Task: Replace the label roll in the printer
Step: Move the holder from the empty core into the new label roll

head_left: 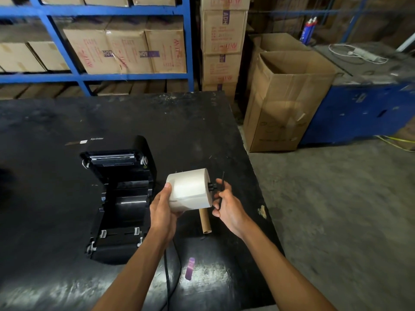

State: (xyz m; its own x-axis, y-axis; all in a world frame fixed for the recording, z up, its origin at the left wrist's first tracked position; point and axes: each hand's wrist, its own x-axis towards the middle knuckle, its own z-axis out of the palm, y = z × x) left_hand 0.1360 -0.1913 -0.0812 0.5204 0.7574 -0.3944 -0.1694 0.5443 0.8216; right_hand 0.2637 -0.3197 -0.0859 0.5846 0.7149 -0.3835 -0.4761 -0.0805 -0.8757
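Note:
A black label printer (pixel 119 198) sits on the black table (pixel 67 122) with its lid swung open and its roll bay showing no roll. To its right I hold a white label roll (pixel 190 189) above the table; my left hand (pixel 162 209) grips the roll's left end. A black spindle end pokes out of the roll's right side, and my right hand (pixel 226 202) pinches a thin black plastic guide plate (pixel 222 187) against it. A bare brown cardboard core (pixel 205 222) lies on the table under the roll.
A black cable (pixel 167 277) runs off the table's near edge beside a purple scrap (pixel 189 268). An open cardboard box (pixel 289 99) stands on the floor to the right. Blue shelving with cartons (pixel 125 48) lines the back.

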